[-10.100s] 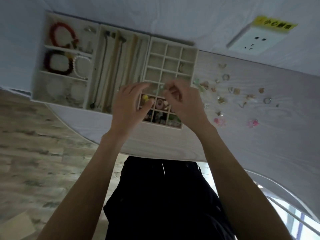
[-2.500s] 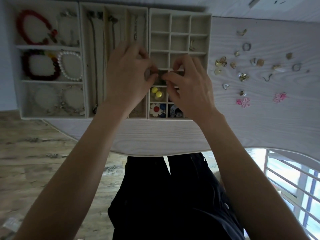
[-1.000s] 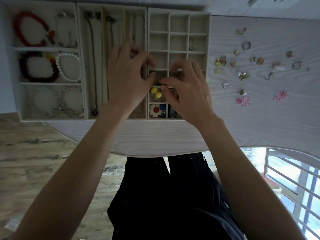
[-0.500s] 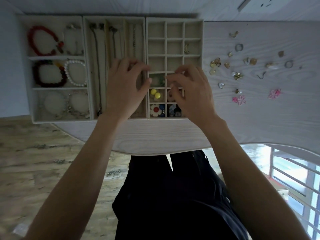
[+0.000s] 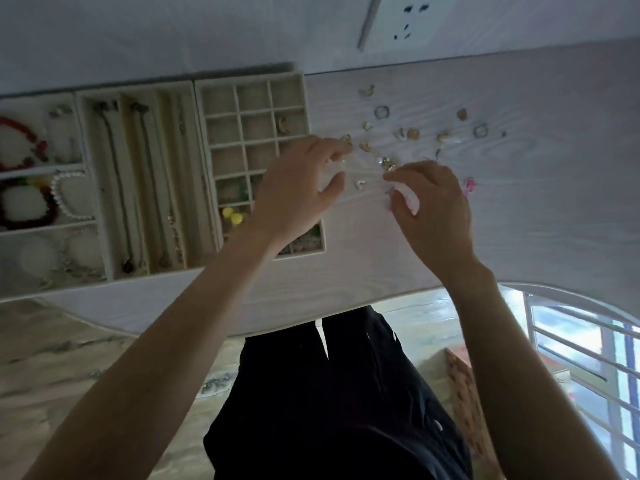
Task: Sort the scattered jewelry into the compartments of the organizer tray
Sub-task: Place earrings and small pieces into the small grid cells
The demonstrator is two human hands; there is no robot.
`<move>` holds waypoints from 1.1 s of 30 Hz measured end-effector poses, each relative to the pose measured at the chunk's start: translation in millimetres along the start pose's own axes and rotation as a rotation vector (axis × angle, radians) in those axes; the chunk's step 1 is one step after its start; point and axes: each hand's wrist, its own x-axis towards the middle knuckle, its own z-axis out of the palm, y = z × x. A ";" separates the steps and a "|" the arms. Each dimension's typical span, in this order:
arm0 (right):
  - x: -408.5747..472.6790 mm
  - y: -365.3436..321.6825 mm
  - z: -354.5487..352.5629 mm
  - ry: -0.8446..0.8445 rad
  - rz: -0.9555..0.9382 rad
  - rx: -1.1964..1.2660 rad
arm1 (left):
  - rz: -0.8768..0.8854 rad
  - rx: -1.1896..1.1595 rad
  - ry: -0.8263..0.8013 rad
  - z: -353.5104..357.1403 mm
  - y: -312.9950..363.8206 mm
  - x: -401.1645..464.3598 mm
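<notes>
Hands: left hand (image 5: 298, 188) over the bench (image 5: 519, 209) just right of the grid tray (image 5: 254, 81), fingers (image 5: 334, 150) loosely curled, tips at a small gold piece (image 5: 345, 140); whether they have closed on it cannot be told. Right hand (image 5: 433, 206) beside it, fingers bent, index tip near a gold cluster (image 5: 388, 163); holding nothing that can be seen.

Risks, as judged: the loose pieces are tiny and lie close together, so a fingertip reaching for one may nudge its neighbours or flick one off the bench. A small piece pinched poorly could drop on the way to the tray, or land in the wrong cell. The left forearm crosses the tray's near cells and could brush the contents.

Scattered jewelry: rings (image 5: 381, 111), gold bits and pink flowers (image 5: 469, 186) on the bench right of the tray, not yet sorted.

Containers:
- Grid tray: far cells mostly bare; one gold piece (image 5: 283, 125) in the right column; yellow beads (image 5: 231, 215) and mixed pieces in near cells.
- Long-slot tray (image 5: 135, 93): necklaces lying lengthwise.
- Left tray (image 5: 41, 168): red bracelet (image 5: 20, 143), pearl bracelet (image 5: 67, 194), a dark one, pale ones nearest.
</notes>
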 end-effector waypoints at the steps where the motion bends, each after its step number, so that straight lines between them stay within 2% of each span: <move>1: 2.7 11.7 -1.9 -0.015 0.024 -0.016 | -0.006 0.025 -0.016 7.5 2.8 5.6; 4: 15.5 41.6 -5.2 -0.046 0.044 -0.012 | -0.037 0.218 -0.005 32.0 10.5 23.0; 8: 50.1 49.5 3.3 -0.048 -0.047 0.010 | -0.123 0.564 0.053 50.2 9.4 30.4; 10: 73.5 48.2 7.6 -0.043 -0.098 -0.013 | -0.182 0.624 0.057 53.8 7.6 28.1; 15: 117.1 44.6 20.8 -0.009 -0.245 -0.211 | -0.209 0.540 0.175 47.3 -0.5 14.4; 18: 120.3 45.7 25.4 -0.105 -0.234 -0.218 | -0.206 0.440 0.221 38.9 -5.3 4.0; 22: 110.7 39.4 20.6 -0.086 -0.197 -0.165 | -0.202 0.363 0.343 18.7 -14.2 -7.5; 23: 105.7 33.7 15.8 -0.064 -0.165 -0.103 | -0.223 0.352 0.377 12.0 -17.4 -10.7; 25: 97.8 10.6 5.4 -0.048 -0.054 0.177 | -0.340 0.293 0.438 -7.9 -28.0 -20.2; 27: 94.1 -26.8 -0.4 -0.159 0.149 0.621 | -0.512 0.179 0.471 -29.9 -41.3 -28.8; 28: 94.5 -44.5 1.9 -0.222 0.219 0.783 | -0.592 0.130 0.482 -39.2 -47.3 -31.3; 29: 96.6 -64.3 9.6 -0.263 0.233 0.841 | -0.664 0.095 0.490 -49.8 -55.7 -34.4; 31: 103.6 -100.8 30.9 -0.250 0.092 0.703 | -0.725 0.048 0.455 -65.7 -69.2 -37.7; 33: 113.5 -125.0 54.6 -0.169 -0.118 0.432 | -0.700 0.033 0.384 -72.4 -77.2 -37.6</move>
